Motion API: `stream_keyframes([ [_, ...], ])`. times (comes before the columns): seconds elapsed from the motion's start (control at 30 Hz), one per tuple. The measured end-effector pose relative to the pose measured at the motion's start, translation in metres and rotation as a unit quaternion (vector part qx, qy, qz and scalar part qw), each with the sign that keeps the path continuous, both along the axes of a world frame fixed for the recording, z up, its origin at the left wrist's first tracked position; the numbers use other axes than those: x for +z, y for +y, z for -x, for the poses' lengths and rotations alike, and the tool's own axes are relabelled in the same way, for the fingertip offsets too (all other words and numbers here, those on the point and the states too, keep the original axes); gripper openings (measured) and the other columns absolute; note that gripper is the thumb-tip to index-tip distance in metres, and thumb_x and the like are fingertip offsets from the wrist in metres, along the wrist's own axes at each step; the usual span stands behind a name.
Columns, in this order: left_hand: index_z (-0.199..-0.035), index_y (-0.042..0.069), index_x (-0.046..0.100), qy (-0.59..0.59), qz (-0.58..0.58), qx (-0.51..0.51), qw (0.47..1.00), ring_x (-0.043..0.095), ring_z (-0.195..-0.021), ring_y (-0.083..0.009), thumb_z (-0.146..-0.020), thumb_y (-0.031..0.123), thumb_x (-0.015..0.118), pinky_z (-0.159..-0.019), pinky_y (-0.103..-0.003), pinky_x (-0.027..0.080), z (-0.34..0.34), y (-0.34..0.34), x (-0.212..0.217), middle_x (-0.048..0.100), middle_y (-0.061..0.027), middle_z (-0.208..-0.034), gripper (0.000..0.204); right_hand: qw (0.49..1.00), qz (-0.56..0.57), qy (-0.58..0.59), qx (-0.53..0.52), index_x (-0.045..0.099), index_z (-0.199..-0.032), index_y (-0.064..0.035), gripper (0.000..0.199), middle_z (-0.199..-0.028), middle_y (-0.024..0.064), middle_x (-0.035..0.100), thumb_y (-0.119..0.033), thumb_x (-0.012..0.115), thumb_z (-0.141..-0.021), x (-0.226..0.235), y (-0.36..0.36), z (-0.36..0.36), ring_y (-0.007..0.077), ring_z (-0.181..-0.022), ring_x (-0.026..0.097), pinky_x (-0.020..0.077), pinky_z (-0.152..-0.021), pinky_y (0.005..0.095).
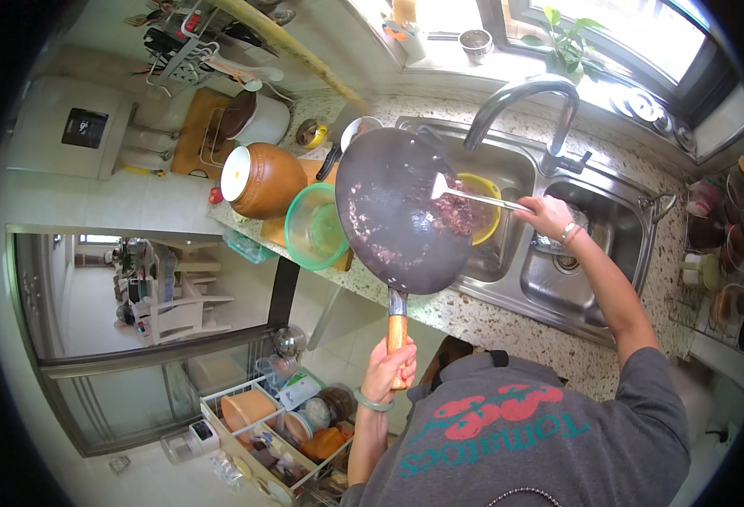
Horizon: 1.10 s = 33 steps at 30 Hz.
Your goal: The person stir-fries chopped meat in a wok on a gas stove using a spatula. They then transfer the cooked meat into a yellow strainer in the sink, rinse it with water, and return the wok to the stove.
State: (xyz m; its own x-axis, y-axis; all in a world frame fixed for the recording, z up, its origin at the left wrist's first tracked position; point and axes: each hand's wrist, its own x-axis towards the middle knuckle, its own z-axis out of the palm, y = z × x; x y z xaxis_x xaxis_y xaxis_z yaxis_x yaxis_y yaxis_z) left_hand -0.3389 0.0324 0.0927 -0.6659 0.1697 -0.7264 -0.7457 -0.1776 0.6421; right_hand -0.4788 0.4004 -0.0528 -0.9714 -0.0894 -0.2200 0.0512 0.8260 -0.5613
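My left hand (388,368) is closed round the wooden handle of a dark wok (389,203), which is lifted and tilted over the edge of the sink. Dark reddish, grainy food (455,218) gathers at the wok's right side, with bits scattered across its inside. In my right hand (545,217) is a metal spatula (488,199), its blade among the food near the wok's right rim. Partly hidden by the wok, a yellow bowl (492,230) sits in the left sink basin under that rim.
The double steel sink (587,291) has a tall curved faucet (524,84). Left of the wok stand a green plastic basin (314,226), a brown clay pot (275,180) and a black-handled knife (329,160). A dish rack (722,245) stands at the far right.
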Motion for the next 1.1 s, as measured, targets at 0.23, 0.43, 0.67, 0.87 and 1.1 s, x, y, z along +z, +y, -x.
stream_keyframes([
  [0.23,-0.100,0.001,0.048,-0.010,0.001,0.011,1.000,0.042,-0.045,-0.0090,-0.085,0.005,0.057,-0.037,-0.024,0.037,0.001,-0.009,-0.004,0.045,-0.0030,-0.067,0.018,0.995,0.094,0.000,0.025,0.067,-0.099,-0.0123,0.040,-0.075,0.0122,0.065,-0.048,0.059,-0.083,0.023,0.001,0.001,0.0285,-0.071,0.063,0.0493,-0.067,0.0375],
  [0.43,-0.102,0.001,0.048,-0.017,-0.006,-0.004,1.000,0.041,-0.045,-0.0081,-0.085,0.004,0.056,-0.037,-0.023,0.037,-0.002,-0.010,0.003,0.044,-0.0029,-0.067,0.019,0.941,0.322,-0.066,0.073,0.066,-0.106,-0.0065,0.048,-0.091,0.0093,0.067,-0.048,0.063,-0.081,0.008,-0.020,0.044,0.0207,-0.084,0.062,0.0469,-0.078,0.0301],
  [0.67,-0.104,0.001,0.047,-0.020,-0.046,-0.012,0.999,0.041,-0.045,-0.0076,-0.086,0.004,0.055,-0.037,-0.022,0.035,-0.001,-0.009,0.007,0.044,-0.0025,-0.067,0.020,0.993,0.067,-0.054,0.082,0.068,-0.104,-0.0160,0.051,-0.090,0.0103,0.068,-0.059,0.057,-0.079,-0.021,0.014,0.044,0.0255,-0.086,0.064,0.0484,-0.074,0.0357],
  [0.87,-0.103,0.001,0.047,-0.016,-0.015,-0.010,1.000,0.041,-0.045,-0.0078,-0.086,0.004,0.055,-0.037,-0.022,0.037,0.004,-0.010,-0.003,0.044,-0.0026,-0.066,0.019,0.997,0.039,-0.006,0.061,0.069,-0.094,-0.0181,0.043,-0.077,0.0096,0.066,-0.056,0.058,-0.080,0.005,0.027,0.023,0.0277,-0.074,0.064,0.0486,-0.066,0.0369],
  [1.1,-0.103,0.001,0.047,-0.016,-0.001,-0.024,1.000,0.042,-0.045,-0.0085,-0.086,0.004,0.056,-0.037,-0.023,0.037,0.007,-0.011,-0.004,0.045,-0.0030,-0.066,0.019,0.956,0.254,-0.070,0.129,0.068,-0.103,-0.0129,0.053,-0.089,0.0121,0.067,-0.059,0.059,-0.078,-0.005,-0.010,0.052,0.0250,-0.086,0.062,0.0469,-0.075,0.0338],
])
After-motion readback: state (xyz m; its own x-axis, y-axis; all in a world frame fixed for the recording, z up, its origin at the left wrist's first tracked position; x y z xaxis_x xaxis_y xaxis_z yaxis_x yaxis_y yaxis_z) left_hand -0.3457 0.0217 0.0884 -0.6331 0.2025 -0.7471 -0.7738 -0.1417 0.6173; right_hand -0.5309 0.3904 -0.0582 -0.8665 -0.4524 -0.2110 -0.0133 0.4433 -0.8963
